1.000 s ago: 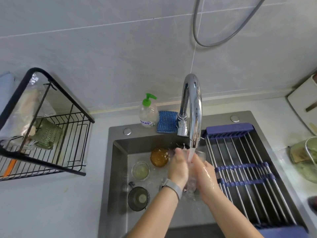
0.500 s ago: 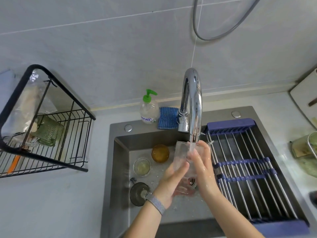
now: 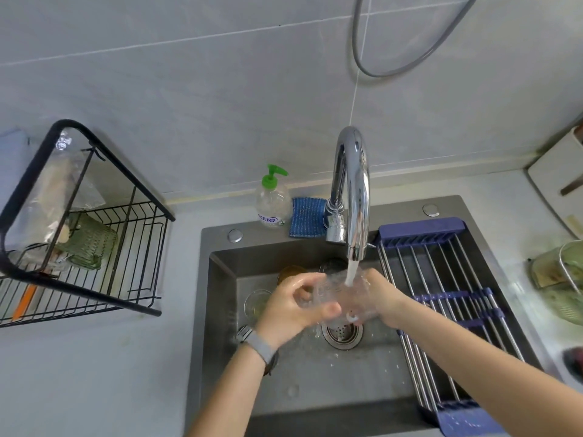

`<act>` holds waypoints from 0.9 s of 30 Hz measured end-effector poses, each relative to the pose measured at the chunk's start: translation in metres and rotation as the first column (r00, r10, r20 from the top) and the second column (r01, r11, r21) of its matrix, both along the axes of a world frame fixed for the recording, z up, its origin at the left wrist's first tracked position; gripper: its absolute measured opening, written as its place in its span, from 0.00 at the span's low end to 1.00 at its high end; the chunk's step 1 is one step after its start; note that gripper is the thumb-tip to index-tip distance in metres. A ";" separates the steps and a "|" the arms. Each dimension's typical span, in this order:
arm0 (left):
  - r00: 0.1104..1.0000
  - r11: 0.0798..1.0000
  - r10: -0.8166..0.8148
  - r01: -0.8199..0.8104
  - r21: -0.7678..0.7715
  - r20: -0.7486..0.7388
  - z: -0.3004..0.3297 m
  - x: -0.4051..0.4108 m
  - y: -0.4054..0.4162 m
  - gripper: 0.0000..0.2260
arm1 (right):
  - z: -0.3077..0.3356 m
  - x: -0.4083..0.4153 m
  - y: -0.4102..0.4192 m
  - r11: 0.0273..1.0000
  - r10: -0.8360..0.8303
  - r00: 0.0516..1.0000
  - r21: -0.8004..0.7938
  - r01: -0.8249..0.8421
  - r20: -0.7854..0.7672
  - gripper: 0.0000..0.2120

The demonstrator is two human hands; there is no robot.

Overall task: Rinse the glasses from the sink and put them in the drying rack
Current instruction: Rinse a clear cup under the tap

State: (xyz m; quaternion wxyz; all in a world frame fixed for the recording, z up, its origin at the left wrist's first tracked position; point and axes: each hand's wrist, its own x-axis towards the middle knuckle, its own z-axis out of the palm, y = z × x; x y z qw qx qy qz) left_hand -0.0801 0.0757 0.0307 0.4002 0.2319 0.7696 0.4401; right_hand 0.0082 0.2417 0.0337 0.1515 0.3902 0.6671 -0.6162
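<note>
A clear glass (image 3: 342, 293) lies on its side under the running chrome faucet (image 3: 353, 190), above the sink's drain (image 3: 342, 334). My left hand (image 3: 293, 305) grips its left end with curled fingers and thumb. My right hand (image 3: 380, 298) holds its right end. Water runs over the glass. More glasses stand in the sink (image 3: 303, 392) behind my hands: an amber one (image 3: 288, 272), a pale clear one (image 3: 255, 302) and a dark one (image 3: 332, 264), each partly hidden. The black wire drying rack (image 3: 126, 247) stands on the counter at the left and holds a green ribbed glass (image 3: 90, 242).
A roll-up rack with purple ends (image 3: 441, 310) covers the sink's right part. A soap bottle with a green pump (image 3: 273, 200) and a blue sponge (image 3: 307, 217) sit behind the sink. Green glassware (image 3: 561, 288) stands at the right edge. A grey hose (image 3: 410, 42) hangs on the wall.
The glass has turned from upright to lying sideways under the stream. My left hand moved up onto its left end, and my right hand shifted to the right end.
</note>
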 end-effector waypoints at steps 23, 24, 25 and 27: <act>0.403 0.833 0.491 -0.477 -0.280 0.773 -0.019 0.025 0.014 0.06 | 0.000 0.006 0.014 0.884 0.453 0.883 0.193 -0.426 -0.123 0.15; 0.386 0.818 0.512 -0.491 -0.298 0.768 -0.020 0.026 0.014 0.06 | -0.002 0.003 0.012 0.866 0.443 0.893 0.291 -0.406 -0.072 0.14; 0.385 0.805 0.530 -0.507 -0.307 0.755 -0.022 0.025 0.014 0.05 | 0.001 0.000 0.008 0.854 0.411 0.912 0.356 -0.380 -0.013 0.14; 0.358 0.796 0.528 -0.524 -0.302 0.770 -0.024 0.021 0.011 0.05 | 0.003 0.000 0.009 0.897 0.402 0.914 0.224 -0.381 -0.055 0.14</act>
